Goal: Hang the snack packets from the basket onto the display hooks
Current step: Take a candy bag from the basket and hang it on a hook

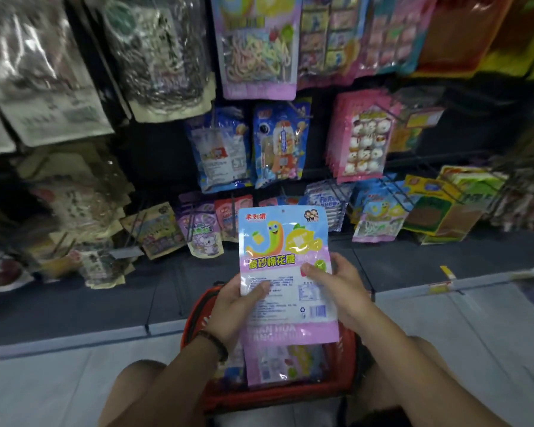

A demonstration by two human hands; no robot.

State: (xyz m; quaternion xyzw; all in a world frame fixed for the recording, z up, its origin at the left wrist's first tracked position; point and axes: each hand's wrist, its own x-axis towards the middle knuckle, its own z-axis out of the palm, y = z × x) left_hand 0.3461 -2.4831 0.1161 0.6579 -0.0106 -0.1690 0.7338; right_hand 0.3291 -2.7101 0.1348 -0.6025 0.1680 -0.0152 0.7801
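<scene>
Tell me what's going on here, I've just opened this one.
A person holds a purple-and-blue snack packet upright in both hands, the left hand gripping its left edge and the right hand its right edge. It is above a red basket on the floor, where more packets lie. In front, other packets hang on the display; the held one is not hung yet.

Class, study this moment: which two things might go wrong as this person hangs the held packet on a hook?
1. The left hand and right hand grip the packet low down, so its top and small hang hole may flop and miss a hook.
2. The hooks look crowded; it might land among the wrong ones, not the matching packets.
</scene>
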